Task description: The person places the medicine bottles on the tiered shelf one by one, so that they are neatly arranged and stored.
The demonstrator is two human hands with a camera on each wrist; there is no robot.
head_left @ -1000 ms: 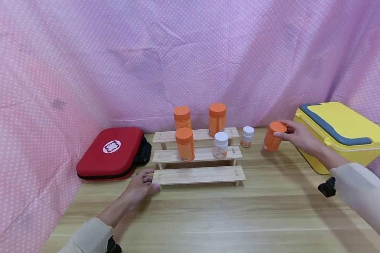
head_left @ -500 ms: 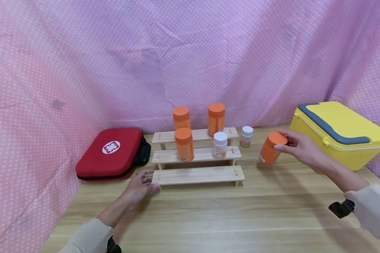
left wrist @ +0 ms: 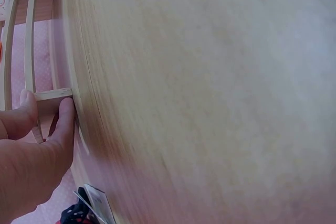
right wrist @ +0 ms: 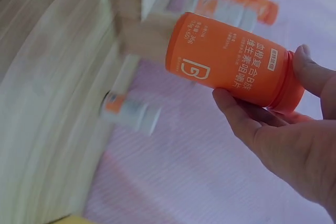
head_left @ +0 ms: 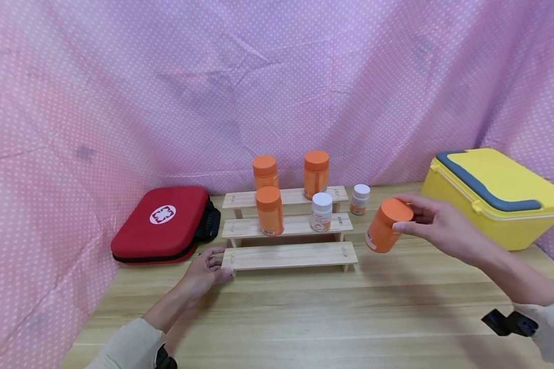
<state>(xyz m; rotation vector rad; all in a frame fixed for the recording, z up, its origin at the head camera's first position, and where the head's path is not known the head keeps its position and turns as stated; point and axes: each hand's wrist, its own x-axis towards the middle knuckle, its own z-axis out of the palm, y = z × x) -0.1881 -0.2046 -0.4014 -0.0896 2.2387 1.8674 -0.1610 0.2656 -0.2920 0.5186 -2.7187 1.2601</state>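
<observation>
My right hand [head_left: 436,225] grips an orange vitamin bottle [right wrist: 223,59] near its orange cap, holding it tilted above the table, right of the stepped wooden rack [head_left: 290,256]. White lettering covers the side seen in the right wrist view. At the rack's lowest step, my left hand [head_left: 203,271] pinches the left end, with thumb and fingers about the end piece in the left wrist view. Two orange bottles stand on the top step, one [head_left: 265,173] left and one [head_left: 316,174] right. The middle step bears another orange bottle [head_left: 270,211] and a white-capped bottle [head_left: 321,211].
A small white-capped bottle [head_left: 360,199] stands on the table right of the rack. Far right is a yellow box [head_left: 494,205] with a grey handle. A red first-aid case [head_left: 161,225] lies left of the rack, close to my left hand. A pink dotted cloth [head_left: 277,92] hangs behind.
My right hand has carried the orange bottle off the table, toward me and slightly left, and it now tilts. The left hand stays at the rack's end.
</observation>
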